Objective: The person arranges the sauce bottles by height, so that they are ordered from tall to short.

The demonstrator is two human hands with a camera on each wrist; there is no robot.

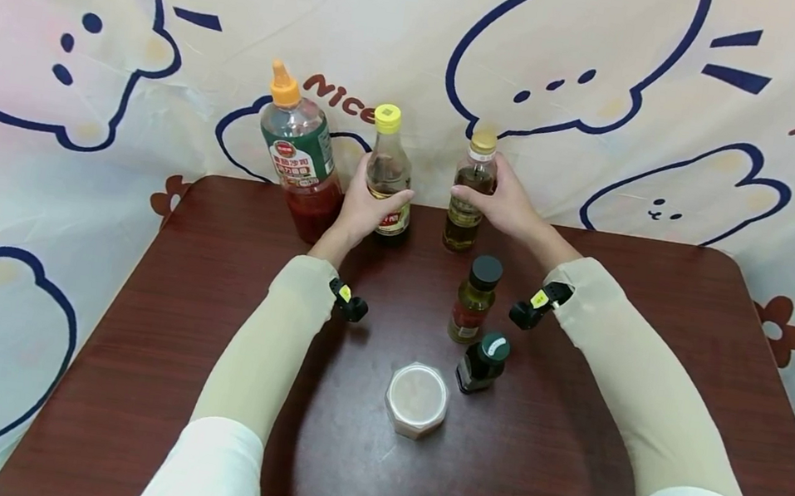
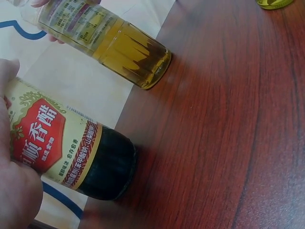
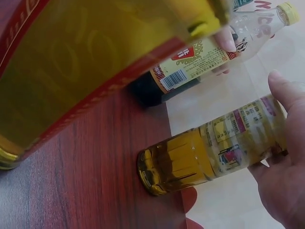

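Note:
At the table's back edge, my left hand point(image 1: 360, 208) grips a vinegar bottle point(image 1: 388, 170) with a yellow cap and dark liquid. Its cream and red label point(image 2: 40, 131) shows in the left wrist view. To the right, a clear bottle of golden-brown liquid point(image 1: 462, 228), also yellow-capped, is held around its upper body by my right hand point(image 1: 510, 204). In the right wrist view, the thumb and fingers lie on either side of this bottle point(image 3: 186, 160). Both bottles stand upright, a gap apart. Just left of my left hand stands a large ketchup squeeze bottle point(image 1: 303, 160) with an orange nozzle.
Nearer than the held bottles stand a black-capped jar-like bottle point(image 1: 473, 302), a small dark bottle with a green cap point(image 1: 483, 363) and a pale-lidded faceted jar point(image 1: 417, 400). The brown table point(image 1: 189, 338) backs onto a cartoon-printed cloth point(image 1: 397, 22).

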